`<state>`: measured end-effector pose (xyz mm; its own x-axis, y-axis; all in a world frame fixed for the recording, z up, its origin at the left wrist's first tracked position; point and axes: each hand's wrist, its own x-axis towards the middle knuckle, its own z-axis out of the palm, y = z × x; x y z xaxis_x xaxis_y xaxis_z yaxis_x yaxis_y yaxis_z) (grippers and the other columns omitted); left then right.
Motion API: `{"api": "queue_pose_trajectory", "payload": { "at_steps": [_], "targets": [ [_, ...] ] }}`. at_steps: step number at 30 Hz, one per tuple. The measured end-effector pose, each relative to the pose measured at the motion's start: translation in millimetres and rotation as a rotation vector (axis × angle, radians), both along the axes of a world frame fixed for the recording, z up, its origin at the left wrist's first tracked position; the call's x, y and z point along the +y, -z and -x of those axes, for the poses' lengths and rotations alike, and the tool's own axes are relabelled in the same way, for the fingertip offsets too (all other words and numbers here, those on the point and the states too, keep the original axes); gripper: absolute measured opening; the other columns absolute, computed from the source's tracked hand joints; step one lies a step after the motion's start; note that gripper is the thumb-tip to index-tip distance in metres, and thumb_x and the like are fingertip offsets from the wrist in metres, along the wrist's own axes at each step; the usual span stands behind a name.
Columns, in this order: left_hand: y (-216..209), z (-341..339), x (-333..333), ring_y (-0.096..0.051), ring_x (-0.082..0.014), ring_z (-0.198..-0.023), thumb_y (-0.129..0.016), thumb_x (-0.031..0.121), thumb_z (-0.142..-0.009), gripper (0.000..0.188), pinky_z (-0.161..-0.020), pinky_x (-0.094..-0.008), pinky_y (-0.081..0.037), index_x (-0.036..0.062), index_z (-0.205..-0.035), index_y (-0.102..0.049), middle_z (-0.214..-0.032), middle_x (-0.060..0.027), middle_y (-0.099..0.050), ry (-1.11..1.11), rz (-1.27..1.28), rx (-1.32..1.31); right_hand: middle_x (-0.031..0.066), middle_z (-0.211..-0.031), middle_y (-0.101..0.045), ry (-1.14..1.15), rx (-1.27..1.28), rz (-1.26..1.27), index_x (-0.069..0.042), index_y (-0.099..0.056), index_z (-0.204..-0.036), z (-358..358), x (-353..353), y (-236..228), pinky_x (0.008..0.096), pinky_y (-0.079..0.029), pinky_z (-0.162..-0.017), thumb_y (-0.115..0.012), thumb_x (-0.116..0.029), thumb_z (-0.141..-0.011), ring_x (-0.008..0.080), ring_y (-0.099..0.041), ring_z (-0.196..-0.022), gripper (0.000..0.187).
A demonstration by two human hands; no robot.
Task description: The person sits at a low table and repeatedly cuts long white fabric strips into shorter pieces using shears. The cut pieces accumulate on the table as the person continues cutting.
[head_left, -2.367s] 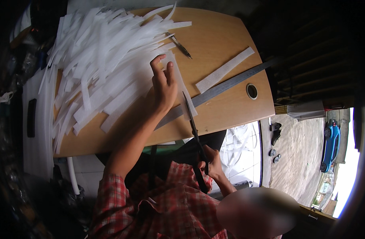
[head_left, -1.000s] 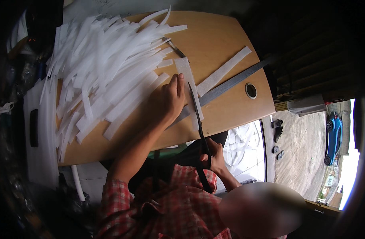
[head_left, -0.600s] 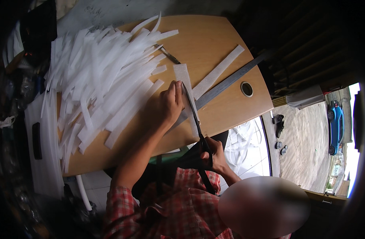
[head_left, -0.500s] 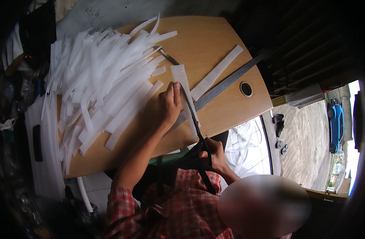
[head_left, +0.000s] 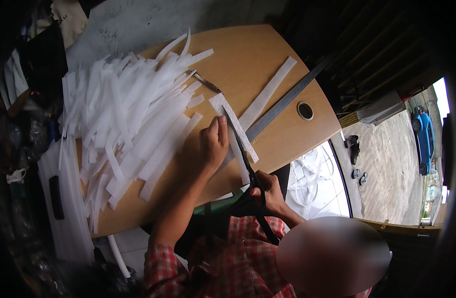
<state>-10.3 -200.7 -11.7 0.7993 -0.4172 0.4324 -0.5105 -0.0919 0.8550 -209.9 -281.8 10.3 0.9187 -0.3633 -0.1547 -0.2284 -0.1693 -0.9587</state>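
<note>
Just left of the scissors (head_left: 244, 158), the left hand (head_left: 215, 141) pinches a white strip (head_left: 217, 102), seemingly to steady it, while the right hand (head_left: 273, 192) clasps them, apparently for control.

A light-brown wooden desk (head_left: 248, 54) stands over a white tiled floor (head_left: 332, 201); daylight brightens rough beige ground (head_left: 387, 169) outside.

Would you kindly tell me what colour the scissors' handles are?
The handles are black, seen best in the head view.
</note>
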Motion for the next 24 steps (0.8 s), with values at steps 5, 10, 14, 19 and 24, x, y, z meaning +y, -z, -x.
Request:
{"api": "queue_pose_trajectory", "payload": {
  "at_steps": [5, 10, 14, 19, 24],
  "targets": [
    [-14, -1, 5, -0.056, -0.0378, -0.055, -0.046, 0.025, -0.102, 0.035, -0.051, -0.0438, -0.04, 0.0018, -0.076, -0.049, -0.058, -0.0185, -0.051, 0.067, -0.087, 0.161, 0.0021, -0.063, -0.038, -0.051, -0.005, -0.028, 0.002, -0.045, -0.073, -6, -22, -1, 0.0315, -0.031, -0.053, -0.063, -0.08, -0.069, 0.0124, -0.036, -0.063, 0.085],
    [-30, -7, 14, -0.058, -0.0328, -0.06, -0.043, 0.035, -0.102, 0.037, -0.055, -0.0435, -0.04, 0.004, -0.085, -0.05, -0.066, -0.0152, -0.057, -0.094, -0.335, 0.283, 0.0043, -0.063, -0.036, -0.105, 0.005, 0.026, 0.002, -0.044, -0.073, -6, -27, 0, 0.033, -0.031, -0.054, -0.061, -0.082, -0.069, 0.014, -0.035, -0.063, 0.086],
    [-28, -8, 16, -0.059, -0.0193, -0.062, -0.043, 0.034, -0.103, 0.033, -0.06, -0.0349, -0.045, 0.0055, -0.088, -0.054, -0.067, -0.0079, -0.057, -0.054, -0.286, 0.34, 0.0067, -0.062, -0.036, -0.119, -0.004, 0.057, 0.003, -0.045, -0.074, -6, -25, 0, 0.0346, -0.032, -0.055, -0.062, -0.08, -0.07, 0.0158, -0.035, -0.064, 0.085],
    [-23, -10, 15, -0.054, -0.0134, -0.059, -0.047, 0.029, -0.102, 0.029, -0.057, -0.0314, -0.043, 0.0039, -0.09, -0.055, -0.065, -0.0053, -0.054, -0.001, -0.181, 0.329, 0.0069, -0.062, -0.036, -0.13, 0.006, 0.082, 0.004, -0.047, -0.075, -6, -26, 1, 0.0349, -0.033, -0.056, -0.063, -0.08, -0.071, 0.0162, -0.035, -0.064, 0.085],
    [-5, -17, 14, -0.05, -0.0107, -0.056, -0.049, 0.024, -0.101, 0.026, -0.054, -0.0289, -0.04, 0.0026, -0.086, -0.053, -0.063, -0.0038, -0.052, 0.085, -0.088, 0.17, 0.007, -0.062, -0.038, -0.126, 0.028, -0.001, 0.004, -0.047, -0.076, -8, -28, 0, 0.0346, -0.033, -0.056, -0.064, -0.08, -0.068, 0.0154, -0.035, -0.065, 0.086]
  ]
}}
